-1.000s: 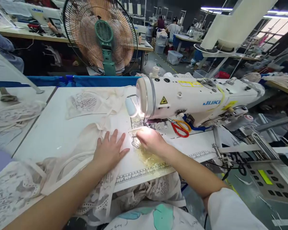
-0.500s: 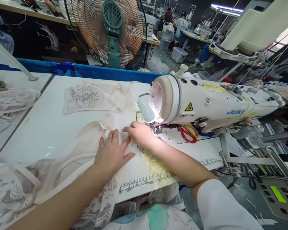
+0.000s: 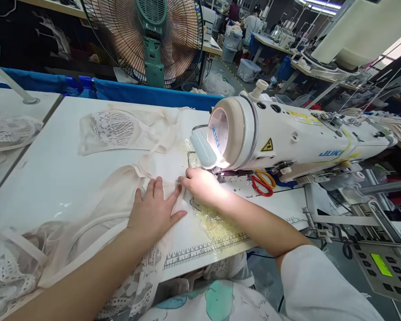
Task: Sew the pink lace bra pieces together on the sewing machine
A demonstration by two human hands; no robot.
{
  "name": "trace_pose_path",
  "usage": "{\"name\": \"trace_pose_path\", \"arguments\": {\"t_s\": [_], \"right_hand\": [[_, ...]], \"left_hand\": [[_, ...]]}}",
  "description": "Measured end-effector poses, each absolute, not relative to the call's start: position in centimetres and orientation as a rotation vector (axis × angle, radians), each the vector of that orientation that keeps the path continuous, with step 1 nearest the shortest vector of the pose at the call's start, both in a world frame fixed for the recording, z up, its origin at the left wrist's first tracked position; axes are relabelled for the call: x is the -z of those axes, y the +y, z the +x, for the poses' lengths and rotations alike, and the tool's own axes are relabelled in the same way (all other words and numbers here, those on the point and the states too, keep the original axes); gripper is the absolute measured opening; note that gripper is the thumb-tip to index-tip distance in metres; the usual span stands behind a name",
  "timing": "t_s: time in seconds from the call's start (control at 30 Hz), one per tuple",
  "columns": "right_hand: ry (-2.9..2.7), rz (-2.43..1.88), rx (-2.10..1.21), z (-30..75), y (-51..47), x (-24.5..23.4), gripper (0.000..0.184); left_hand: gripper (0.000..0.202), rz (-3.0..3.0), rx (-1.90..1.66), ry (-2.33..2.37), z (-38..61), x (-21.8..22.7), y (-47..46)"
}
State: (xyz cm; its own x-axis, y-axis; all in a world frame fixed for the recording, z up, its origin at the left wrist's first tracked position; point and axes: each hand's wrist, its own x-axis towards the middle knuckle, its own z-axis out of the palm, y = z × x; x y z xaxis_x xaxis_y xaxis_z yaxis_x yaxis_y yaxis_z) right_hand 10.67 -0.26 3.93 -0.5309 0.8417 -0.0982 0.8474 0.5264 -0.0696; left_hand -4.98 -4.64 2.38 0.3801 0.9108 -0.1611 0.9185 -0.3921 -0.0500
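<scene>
My left hand [image 3: 151, 213] lies on the sheer beige lace garment [image 3: 115, 196], fingers spread and pressing on the cloth beside the sewing machine. My right hand [image 3: 200, 183] is closed, just left of the machine's needle area and close to my left fingertips. From its pinch pokes the grey tip of a small metal tool [image 3: 178, 181]; the rest is hidden in the hand. That tip is at the garment's edge. Behind my hands, another beige lace piece [image 3: 116, 129] lies flat on the white table [image 3: 70, 178].
The white JUKI sewing machine [image 3: 287, 133] stands at the right, its lamp [image 3: 203, 149] lit. Red-handled scissors [image 3: 262, 185] lie under its arm. A printed ruler [image 3: 203, 250] runs along the table's front edge. Behind the blue cloth trough [image 3: 137, 92] stands a large fan [image 3: 153, 44].
My right hand has shifted slightly right relative to my left hand, drawing the metal tip back a little. My left hand stays spread on the garment. The whole view has shifted slightly.
</scene>
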Motion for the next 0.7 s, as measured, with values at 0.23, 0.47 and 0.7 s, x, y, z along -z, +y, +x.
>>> {"name": "trace_pose_path", "arguments": {"t_s": [0.23, 0.47, 0.7], "right_hand": [[2.708, 1.518, 0.115, 10.2, -0.3, -3.8, 0.029], [2.738, 1.497, 0.175, 9.1, 0.6, -2.7, 0.027], [2.648, 1.552, 0.158, 11.7, -0.5, -4.1, 0.023]], "left_hand": [[0.066, 2.56, 0.273, 1.68, -5.0, -2.4, -4.5], [0.063, 2.577, 0.256, 1.679, -5.1, -2.2, -4.6], [0.064, 2.616, 0.311, 1.681, -5.1, -2.1, -4.5]]}}
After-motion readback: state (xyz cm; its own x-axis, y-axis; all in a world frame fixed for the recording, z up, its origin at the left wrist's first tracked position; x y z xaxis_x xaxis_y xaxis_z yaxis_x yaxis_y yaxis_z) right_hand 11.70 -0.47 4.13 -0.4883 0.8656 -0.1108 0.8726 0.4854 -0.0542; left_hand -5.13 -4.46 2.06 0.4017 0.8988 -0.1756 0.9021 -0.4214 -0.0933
